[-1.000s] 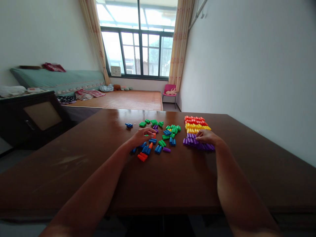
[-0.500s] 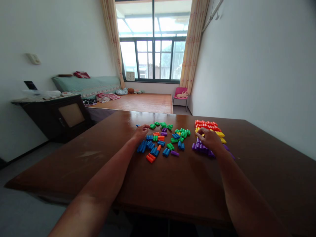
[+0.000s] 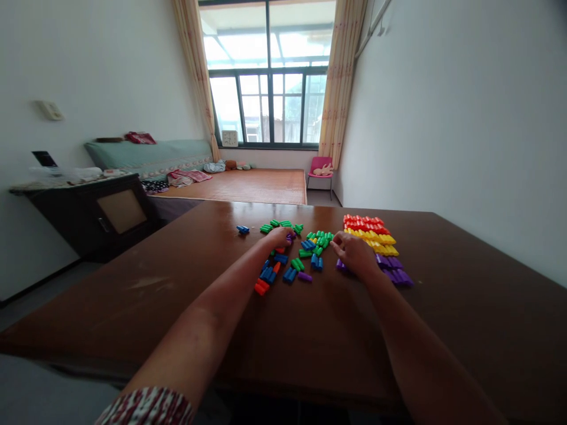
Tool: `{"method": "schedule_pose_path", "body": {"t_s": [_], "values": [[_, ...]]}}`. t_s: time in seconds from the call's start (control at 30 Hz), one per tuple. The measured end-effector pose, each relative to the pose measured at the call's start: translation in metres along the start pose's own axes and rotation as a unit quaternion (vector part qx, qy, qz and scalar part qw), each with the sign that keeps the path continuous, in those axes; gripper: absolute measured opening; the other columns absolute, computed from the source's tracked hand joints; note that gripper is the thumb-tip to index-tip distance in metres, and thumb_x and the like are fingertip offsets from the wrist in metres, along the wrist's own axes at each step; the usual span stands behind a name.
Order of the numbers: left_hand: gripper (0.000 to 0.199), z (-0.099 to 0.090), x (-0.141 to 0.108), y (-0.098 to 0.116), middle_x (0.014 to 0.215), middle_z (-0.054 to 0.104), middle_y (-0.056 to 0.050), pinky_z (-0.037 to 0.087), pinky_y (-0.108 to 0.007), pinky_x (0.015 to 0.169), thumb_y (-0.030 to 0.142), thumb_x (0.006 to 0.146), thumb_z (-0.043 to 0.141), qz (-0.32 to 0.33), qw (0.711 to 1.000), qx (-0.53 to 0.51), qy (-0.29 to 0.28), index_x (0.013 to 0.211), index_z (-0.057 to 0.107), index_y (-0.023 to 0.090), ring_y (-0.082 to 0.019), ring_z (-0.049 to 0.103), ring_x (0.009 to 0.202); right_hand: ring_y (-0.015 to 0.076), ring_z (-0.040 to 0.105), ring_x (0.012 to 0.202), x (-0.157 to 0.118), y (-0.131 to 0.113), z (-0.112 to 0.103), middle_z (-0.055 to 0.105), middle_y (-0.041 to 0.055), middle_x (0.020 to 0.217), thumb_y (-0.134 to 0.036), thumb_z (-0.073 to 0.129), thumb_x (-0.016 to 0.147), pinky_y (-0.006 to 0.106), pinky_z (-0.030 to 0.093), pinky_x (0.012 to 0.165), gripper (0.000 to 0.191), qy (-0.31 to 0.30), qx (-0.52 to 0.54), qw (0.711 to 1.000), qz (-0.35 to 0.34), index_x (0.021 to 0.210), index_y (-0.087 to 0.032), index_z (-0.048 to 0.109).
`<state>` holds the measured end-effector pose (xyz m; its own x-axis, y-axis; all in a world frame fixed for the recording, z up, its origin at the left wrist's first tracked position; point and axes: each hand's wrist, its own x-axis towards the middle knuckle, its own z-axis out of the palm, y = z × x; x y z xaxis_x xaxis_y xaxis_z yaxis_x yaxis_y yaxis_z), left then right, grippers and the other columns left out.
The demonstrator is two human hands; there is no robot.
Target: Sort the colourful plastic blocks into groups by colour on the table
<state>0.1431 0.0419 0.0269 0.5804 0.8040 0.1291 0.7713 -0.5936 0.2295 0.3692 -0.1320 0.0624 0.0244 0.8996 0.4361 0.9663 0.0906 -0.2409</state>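
Observation:
My left hand (image 3: 279,237) is over the loose pile, its fingers closed around a small purple plastic piece (image 3: 290,236); the fingertips partly hide it. My right hand (image 3: 353,251) hovers between the pile and the sorted rows, fingers bent and a little apart, with nothing visible in them. Close to its fingertips lie several green pieces (image 3: 325,236). Under and beyond this hand run rows of red pieces (image 3: 364,224), yellow pieces (image 3: 376,238) and purple pieces (image 3: 398,277). Blue pieces (image 3: 268,274) and orange pieces (image 3: 261,287) lie below my left hand.
A lone blue piece (image 3: 243,229) sits left of the pile on the brown table (image 3: 310,330). Beyond the table are a bed (image 3: 261,183), a pink chair (image 3: 321,167) and a window. A dark cabinet (image 3: 88,206) stands at the left.
My left hand has moved right, from the pile's left edge to the purple pieces, uncovering the lone blue piece. My right hand has shifted left, off the yellow rows.

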Motion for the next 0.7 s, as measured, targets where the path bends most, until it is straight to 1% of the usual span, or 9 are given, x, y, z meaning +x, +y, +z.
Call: {"method": "schedule_pose_path", "body": {"t_s": [0.23, 0.3, 0.37, 0.4, 0.43, 0.5, 0.53, 0.6, 0.7], "values": [[0.026, -0.003, -0.015, -0.007, 0.09, 0.071, -0.004, 0.052, -0.029, 0.079, 0.012, 0.063, 0.068, -0.008, 0.998, -0.059, 0.016, 0.088, 0.073, 0.018, -0.022, 0.066, 0.087, 0.015, 0.058, 0.068, -0.001, -0.001, 0.004, 0.067, 0.0025, 0.081, -0.035, 0.053, 0.089, 0.025, 0.03, 0.057, 0.016, -0.004, 0.008, 1.0, -0.004, 0.086, -0.022, 0.062], [0.021, -0.006, -0.019, -0.004, 0.088, 0.071, -0.005, 0.053, -0.03, 0.079, 0.015, 0.067, 0.067, -0.004, 0.996, -0.082, 0.024, 0.087, 0.072, 0.016, -0.021, 0.066, 0.086, 0.0154, 0.058, 0.067, 0.0, 0.0, 0.007, 0.067, 0.0032, 0.079, -0.035, 0.053, 0.089, 0.025, 0.032, 0.057, 0.017, -0.005, 0.025, 1.0, -0.008, 0.084, -0.022, 0.062], [0.024, -0.01, -0.023, 0.003, 0.092, 0.071, -0.006, 0.054, -0.03, 0.078, 0.019, 0.075, 0.062, 0.004, 0.989, -0.143, 0.037, 0.097, 0.071, 0.015, -0.02, 0.067, 0.087, 0.0154, 0.059, 0.067, 0.002, -0.001, 0.011, 0.067, 0.0034, 0.078, -0.034, 0.054, 0.088, 0.025, 0.036, 0.06, 0.017, -0.001, 0.071, 0.997, -0.009, 0.084, -0.021, 0.063], [0.028, -0.011, -0.027, 0.01, 0.096, 0.071, -0.007, 0.054, -0.03, 0.078, 0.021, 0.079, 0.061, 0.015, 0.977, -0.209, 0.038, 0.104, 0.068, 0.014, -0.019, 0.067, 0.088, 0.015, 0.059, 0.067, 0.003, -0.002, 0.014, 0.068, 0.0034, 0.081, -0.033, 0.054, 0.088, 0.025, 0.039, 0.062, 0.015, 0.002, 0.11, 0.994, -0.01, 0.087, -0.021, 0.064], [0.032, -0.013, -0.031, 0.017, 0.101, 0.07, -0.009, 0.054, -0.031, 0.079, 0.024, 0.081, 0.061, 0.03, 0.955, -0.292, 0.029, 0.111, 0.065, 0.013, -0.019, 0.067, 0.09, 0.0144, 0.059, 0.068, 0.004, -0.004, 0.016, 0.069, 0.0036, 0.086, -0.031, 0.055, 0.087, 0.026, 0.042, 0.064, 0.015, 0.006, 0.157, 0.987, -0.016, 0.092, -0.021, 0.065], [0.044, -0.015, -0.042, 0.035, 0.111, 0.068, -0.012, 0.054, -0.034, 0.082, 0.029, 0.081, 0.068, 0.066, 0.882, -0.467, -0.014, 0.122, 0.06, 0.014, -0.021, 0.066, 0.097, 0.0134, 0.06, 0.07, 0.004, -0.008, 0.02, 0.069, 0.0051, 0.103, -0.03, 0.058, 0.085, 0.027, 0.047, 0.07, 0.024, 0.004, 0.259, 0.965, -0.046, 0.107, -0.022, 0.064], [0.052, -0.015, -0.049, 0.043, 0.118, 0.066, -0.014, 0.054, -0.036, 0.084, 0.031, 0.078, 0.073, 0.08, 0.844, -0.529, -0.043, 0.125, 0.058, 0.016, -0.023, 0.065, 0.101, 0.0131, 0.061, 0.072, 0.005, -0.01, 0.021, 0.067, 0.0057, 0.11, -0.031, 0.058, 0.085, 0.028, 0.048, 0.071, 0.03, -0.005, 0.306, 0.95, -0.069, 0.113, -0.022, 0.063], [0.066, -0.016, -0.062, 0.059, 0.133, 0.057, -0.015, 0.054, -0.037, 0.086, 0.033, 0.073, 0.079, 0.094, 0.797, -0.592, -0.081, 0.133, 0.053, 0.021, -0.025, 0.063, 0.108, 0.0134, 0.061, 0.074, 0.005, -0.015, 0.025, 0.067, 0.0054, 0.11, -0.035, 0.056, 0.087, 0.028, 0.05, 0.073, 0.032, -0.041, 0.378, 0.919, -0.105, 0.115, -0.023, 0.064], [0.072, -0.016, -0.079, 0.072, 0.141, 0.049, -0.015, 0.054, -0.038, 0.088, 0.035, 0.073, 0.08, 0.089, 0.759, -0.641, -0.08, 0.137, 0.049, 0.025, -0.028, 0.06, 0.114, 0.0146, 0.062, 0.075, 0.005, -0.02, 0.029, 0.07, 0.003, 0.096, -0.039, 0.056, 0.087, 0.029, 0.05, 0.071, 0.031, -0.1, 0.441, 0.884, -0.121, 0.111, -0.022, 0.067]]}}
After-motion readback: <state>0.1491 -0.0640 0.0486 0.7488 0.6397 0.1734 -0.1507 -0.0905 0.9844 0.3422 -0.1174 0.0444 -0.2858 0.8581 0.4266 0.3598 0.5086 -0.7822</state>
